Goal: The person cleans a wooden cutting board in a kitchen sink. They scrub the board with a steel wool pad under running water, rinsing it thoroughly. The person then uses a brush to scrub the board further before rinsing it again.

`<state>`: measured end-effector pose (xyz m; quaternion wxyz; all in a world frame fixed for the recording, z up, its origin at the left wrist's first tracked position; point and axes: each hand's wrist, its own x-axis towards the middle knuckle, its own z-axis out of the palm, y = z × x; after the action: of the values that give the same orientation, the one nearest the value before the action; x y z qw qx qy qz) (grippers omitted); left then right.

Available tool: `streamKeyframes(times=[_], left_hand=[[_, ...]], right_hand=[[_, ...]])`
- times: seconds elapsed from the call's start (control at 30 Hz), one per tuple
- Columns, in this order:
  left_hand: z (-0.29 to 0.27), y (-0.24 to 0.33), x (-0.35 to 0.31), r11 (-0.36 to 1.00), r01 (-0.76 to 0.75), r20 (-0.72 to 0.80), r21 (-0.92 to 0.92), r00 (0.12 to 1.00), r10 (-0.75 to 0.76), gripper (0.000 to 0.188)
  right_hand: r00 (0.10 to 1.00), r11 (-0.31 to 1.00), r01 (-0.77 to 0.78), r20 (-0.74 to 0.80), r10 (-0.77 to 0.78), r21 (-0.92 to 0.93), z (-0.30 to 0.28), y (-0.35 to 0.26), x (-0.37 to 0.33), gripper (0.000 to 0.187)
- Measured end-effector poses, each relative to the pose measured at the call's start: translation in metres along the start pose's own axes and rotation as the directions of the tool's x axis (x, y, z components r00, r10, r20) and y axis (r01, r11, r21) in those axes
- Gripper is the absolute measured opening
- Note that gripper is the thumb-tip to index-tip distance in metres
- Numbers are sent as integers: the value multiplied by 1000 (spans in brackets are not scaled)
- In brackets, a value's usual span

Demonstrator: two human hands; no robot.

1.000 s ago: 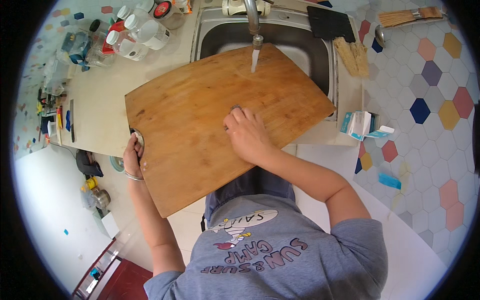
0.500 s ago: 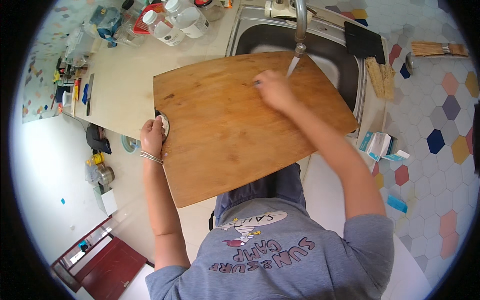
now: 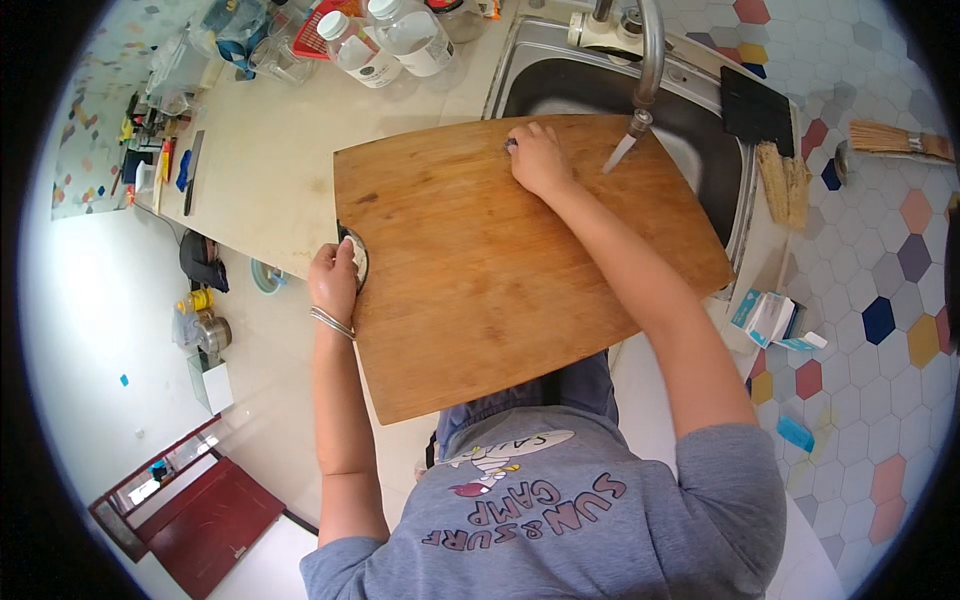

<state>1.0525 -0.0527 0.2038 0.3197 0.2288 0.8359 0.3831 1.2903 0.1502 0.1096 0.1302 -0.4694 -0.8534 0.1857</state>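
Two clear plastic bottles point(image 3: 385, 40) with white caps are stood at the far edge of the pale desk point(image 3: 270, 170), beside a red basket point(image 3: 310, 35). A steel sink point(image 3: 620, 90) is set into the desk, with a faucet point(image 3: 650, 50) arched over it. A black mat point(image 3: 757, 110) is laid on the sink's right rim, and a straw brush point(image 3: 783, 182) just beside it.
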Motion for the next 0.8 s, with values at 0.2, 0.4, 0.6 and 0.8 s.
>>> streamKeyframes(times=[0.2, 0.4, 0.6, 0.8], left_hand=[[3, -13, -4, 998, 0, 24, -55, 1000, 1, 28], [11, -9, -3, 991, -29, 39, -127, 999, 34, 27], [4, -5, -9, 987, 20, 48, -161, 999, -12, 27], [8, -10, -4, 985, -11, 41, -174, 999, 19, 28]], right_hand=[[953, 932, 303, -82, -292, 199, 12, -90, -5, 16], [930, 922, -347, -65, 362, 172, 44, 55, 44, 24], [985, 982, 171, -12, -171, 80, 20, -91, 21, 21], [909, 956, -289, -327, 259, -45, 31, 55, 40, 22]])
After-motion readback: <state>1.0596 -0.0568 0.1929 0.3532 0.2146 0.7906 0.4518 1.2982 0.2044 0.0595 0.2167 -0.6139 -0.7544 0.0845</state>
